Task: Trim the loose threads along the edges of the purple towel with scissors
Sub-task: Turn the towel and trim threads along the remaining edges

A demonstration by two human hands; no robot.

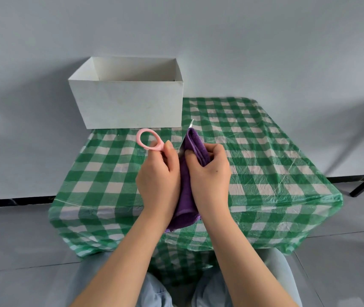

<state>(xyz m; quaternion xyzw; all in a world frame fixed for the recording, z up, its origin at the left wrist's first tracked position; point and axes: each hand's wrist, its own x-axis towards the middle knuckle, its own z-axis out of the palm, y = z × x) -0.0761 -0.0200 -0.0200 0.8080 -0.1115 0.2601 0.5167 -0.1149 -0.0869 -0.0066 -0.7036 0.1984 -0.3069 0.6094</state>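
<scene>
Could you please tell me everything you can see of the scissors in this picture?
The scissors have pink, plastic-looking handles and thin silvery blades. One oval handle loop stands free at upper left; the rest of the handles is hidden in the left hand, whose grip holds them above the checked tablecloth. The blades slant up to the right along the left side of the purple towel, which the right hand holds bunched, the tip showing just past its upper end.

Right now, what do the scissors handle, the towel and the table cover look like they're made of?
Scissors: pink handle loop, smooth, likely plastic; blade looks like metal. Purple towel: soft, fuzzy cloth, probably microfibre. Table cover: green checked sheet, glossy and creased, likely thin plastic.
</scene>
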